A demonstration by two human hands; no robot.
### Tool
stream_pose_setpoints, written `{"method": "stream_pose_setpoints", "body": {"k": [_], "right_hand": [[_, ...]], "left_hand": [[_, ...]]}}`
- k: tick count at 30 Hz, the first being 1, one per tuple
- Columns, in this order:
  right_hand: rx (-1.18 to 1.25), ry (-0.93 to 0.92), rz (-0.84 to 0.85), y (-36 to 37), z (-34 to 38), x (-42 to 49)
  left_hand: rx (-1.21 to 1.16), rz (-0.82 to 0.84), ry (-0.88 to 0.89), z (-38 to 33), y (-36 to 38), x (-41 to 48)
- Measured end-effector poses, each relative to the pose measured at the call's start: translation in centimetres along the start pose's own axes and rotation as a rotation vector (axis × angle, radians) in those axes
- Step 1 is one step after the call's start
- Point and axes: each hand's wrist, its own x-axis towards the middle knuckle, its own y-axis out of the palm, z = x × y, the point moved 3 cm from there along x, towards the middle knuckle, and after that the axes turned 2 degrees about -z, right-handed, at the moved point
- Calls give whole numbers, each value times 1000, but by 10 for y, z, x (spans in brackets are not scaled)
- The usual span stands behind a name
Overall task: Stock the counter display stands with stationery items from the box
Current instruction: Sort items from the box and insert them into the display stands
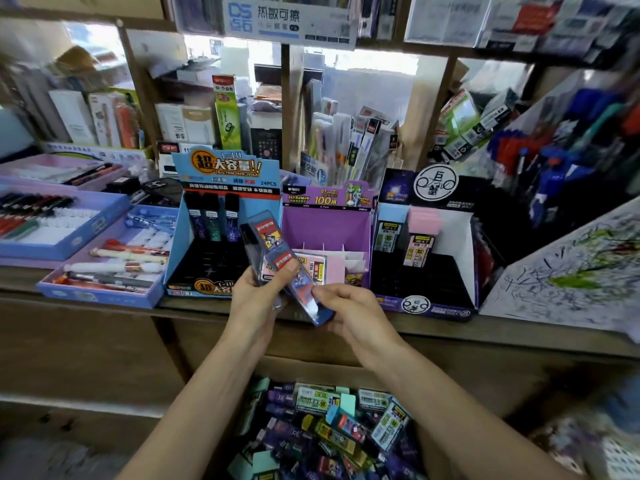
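My left hand (257, 293) grips two slim blue lead-refill cases (266, 241) with red labels, fanned out above the counter edge. My right hand (349, 306) pinches the lower end of the nearer case (313, 308). Behind them stand three display stands: a blue one (221, 188) with three dark cases in its back row, a purple one (327, 225) holding a few packs low down, and a dark one (424, 216) with two cases. The box (322, 431) of mixed stationery packs lies below the counter, between my forearms.
Purple and blue pen trays (100, 265) fill the counter's left side. A scribbled white test sheet (568, 271) leans at the right. Shelves behind hold boxed pens and packs (349, 140). The wooden counter edge (519, 332) runs across in front.
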Motion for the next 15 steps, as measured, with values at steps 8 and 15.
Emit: {"method": "stream_pose_setpoints", "body": {"k": [8,15], "right_hand": [[-332,-211,-31,-20,22,-8],[-439,-238,-51,-34,40,2]], "left_hand": [[-107,39,-28,-1,-3,0],[-182,5,-27,-5,-7,2]]}}
